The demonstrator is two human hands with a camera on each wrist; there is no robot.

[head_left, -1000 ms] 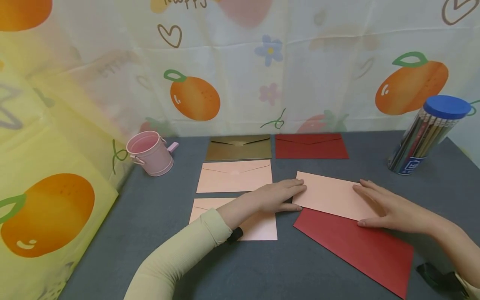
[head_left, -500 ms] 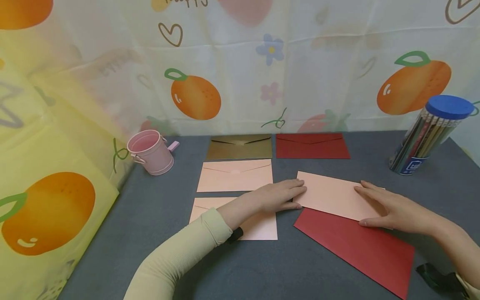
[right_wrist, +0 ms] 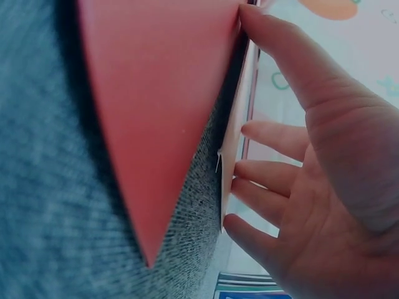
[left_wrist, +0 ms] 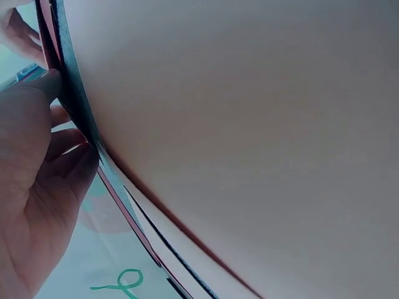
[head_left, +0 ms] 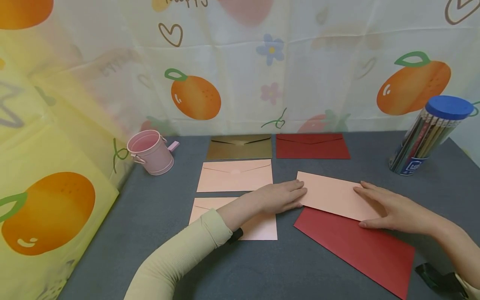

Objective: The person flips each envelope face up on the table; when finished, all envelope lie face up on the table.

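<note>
In the head view a pale pink envelope [head_left: 333, 196], plain side up, lies slanted over the top of a red envelope [head_left: 360, 250]. My left hand [head_left: 279, 196] rests its fairly straight fingertips on the pink one's left end. At its right end my right hand [head_left: 390, 209] is spread, thumb along the near edge and fingers by the far corner. The right wrist view shows those fingers [right_wrist: 268, 177] touching the pink edge, thumb beside the red envelope. Under my left forearm lies another pink envelope [head_left: 258, 229], partly hidden; a further pink envelope [head_left: 236, 179] sits behind it.
At the back of the dark table [head_left: 232, 275] lie a gold envelope [head_left: 240, 151] and a red envelope [head_left: 313, 151], flaps showing. A small pink bucket [head_left: 153, 156] stands at the left. A blue-lidded tub of pencils [head_left: 427, 137] stands at the right, before a fruit-print curtain.
My left thumb has drawn in closer to the fingers at the pink envelope's left end. The right hand and the envelopes stay in nearly the same place.
</note>
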